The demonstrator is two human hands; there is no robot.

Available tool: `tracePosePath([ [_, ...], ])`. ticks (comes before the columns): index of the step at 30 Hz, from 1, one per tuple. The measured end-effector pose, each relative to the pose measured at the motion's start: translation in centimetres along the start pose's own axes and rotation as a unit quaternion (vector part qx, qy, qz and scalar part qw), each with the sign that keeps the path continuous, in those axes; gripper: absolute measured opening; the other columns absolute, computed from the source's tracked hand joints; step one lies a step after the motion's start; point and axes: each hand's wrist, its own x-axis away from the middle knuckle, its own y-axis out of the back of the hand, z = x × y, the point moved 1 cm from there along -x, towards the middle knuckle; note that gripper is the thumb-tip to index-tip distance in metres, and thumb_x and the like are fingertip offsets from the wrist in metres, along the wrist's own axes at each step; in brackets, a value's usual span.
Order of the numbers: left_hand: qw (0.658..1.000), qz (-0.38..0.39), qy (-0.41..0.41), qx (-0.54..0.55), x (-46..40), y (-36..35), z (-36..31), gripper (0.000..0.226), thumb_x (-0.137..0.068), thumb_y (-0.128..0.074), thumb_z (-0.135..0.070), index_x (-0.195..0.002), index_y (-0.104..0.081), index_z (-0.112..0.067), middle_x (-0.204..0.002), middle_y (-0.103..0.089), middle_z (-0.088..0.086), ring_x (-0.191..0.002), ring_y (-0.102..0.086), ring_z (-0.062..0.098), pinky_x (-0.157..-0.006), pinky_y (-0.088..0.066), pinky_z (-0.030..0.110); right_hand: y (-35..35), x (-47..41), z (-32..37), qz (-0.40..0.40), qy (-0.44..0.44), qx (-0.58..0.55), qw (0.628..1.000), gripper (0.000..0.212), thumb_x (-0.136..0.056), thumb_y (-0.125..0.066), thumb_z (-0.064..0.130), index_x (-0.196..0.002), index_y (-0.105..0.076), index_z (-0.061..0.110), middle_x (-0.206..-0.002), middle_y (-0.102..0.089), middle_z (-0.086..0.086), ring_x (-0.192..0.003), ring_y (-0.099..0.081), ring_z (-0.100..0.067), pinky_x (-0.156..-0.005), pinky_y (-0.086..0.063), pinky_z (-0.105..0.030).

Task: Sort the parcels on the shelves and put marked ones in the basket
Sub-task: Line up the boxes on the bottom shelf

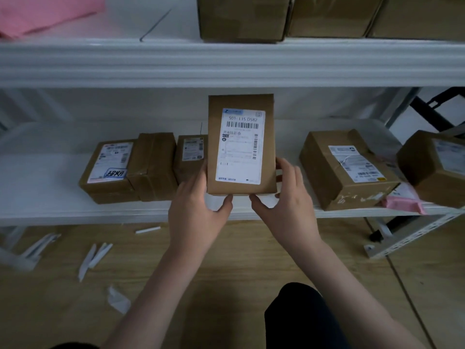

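A flat brown parcel (241,144) with a white barcode label stands upright in front of the lower shelf (50,195), its label facing me. My left hand (198,210) grips its lower left edge, thumb under the bottom. My right hand (284,197) grips the lower right edge, thumb at the bottom, fingers behind. On the shelf to the left lies a parcel (109,170) with a blue handwritten mark on its label, beside a taped box (153,165) and a small labelled box (190,157). No basket is in view.
Two more labelled boxes (347,170) (435,167) and a pink mailer (402,205) lie on the shelf's right. Large cartons (241,17) and a pink bag (37,13) sit on the upper shelf. White paper strips (95,258) litter the wooden floor. A metal rack leg (412,238) stands at right.
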Motion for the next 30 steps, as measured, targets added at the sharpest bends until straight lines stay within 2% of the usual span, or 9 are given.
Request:
tracePosePath([
  [9, 1.000, 0.023, -0.014, -0.009, 0.6, -0.6, 0.8, 0.084, -0.079, -0.081, -0.042, -0.151, -0.042, -0.025, -0.128, -0.065, -0.008, -0.117, -0.056, 0.010, -0.085, -0.047, 0.021, -0.1, 0.3, -0.7, 0.031, 0.003, 0.024, 0.999, 0.082, -0.077, -0.081, 0.032, -0.143, -0.035, 0.017, -0.130, -0.050, 0.003, -0.105, -0.058, -0.014, -0.071, -0.054, -0.029],
  [13, 0.999, 0.040, -0.017, -0.027, 0.8, -1.3, 1.4, 0.081, -0.076, -0.084, -0.040, -0.147, -0.048, -0.024, -0.122, -0.067, -0.007, -0.112, -0.059, 0.013, -0.082, -0.048, 0.022, -0.8, 0.6, -1.5, 0.057, -0.016, 0.021, 0.998, 0.082, -0.075, -0.083, 0.030, -0.141, -0.038, 0.015, -0.128, -0.050, 0.001, -0.101, -0.061, -0.020, -0.070, -0.054, -0.037],
  [17, 0.998, 0.055, -0.001, -0.034, 1.1, -2.0, 2.0, 0.080, -0.075, -0.084, -0.040, -0.145, -0.049, -0.027, -0.116, -0.067, -0.007, -0.109, -0.060, 0.017, -0.079, -0.050, 0.027, -1.5, 0.9, -2.2, 0.077, -0.023, 0.027, 0.996, 0.081, -0.075, -0.082, 0.031, -0.141, -0.038, 0.013, -0.130, -0.051, -0.001, -0.098, -0.061, -0.021, -0.068, -0.049, -0.031],
  [24, 0.991, 0.124, 0.028, -0.029, 1.8, -3.2, 4.0, 0.077, -0.080, -0.077, -0.047, -0.147, -0.045, -0.029, -0.119, -0.065, -0.008, -0.115, -0.055, 0.016, -0.084, -0.055, 0.034, -2.6, 0.9, -2.9, 0.135, -0.061, 0.017, 0.989, 0.077, -0.076, -0.079, 0.035, -0.140, -0.040, 0.016, -0.129, -0.053, -0.001, -0.104, -0.061, -0.022, -0.080, -0.053, -0.036],
  [30, 0.990, 0.138, 0.039, -0.002, 1.1, -4.1, 4.4, 0.076, -0.081, -0.073, -0.051, -0.148, -0.043, -0.031, -0.127, -0.063, -0.008, -0.121, -0.054, 0.014, -0.091, -0.055, 0.034, -3.0, 0.5, -3.6, 0.143, -0.087, 0.000, 0.986, 0.082, -0.078, -0.079, 0.036, -0.146, -0.037, 0.017, -0.136, -0.051, -0.001, -0.110, -0.060, -0.022, -0.085, -0.055, -0.036],
])
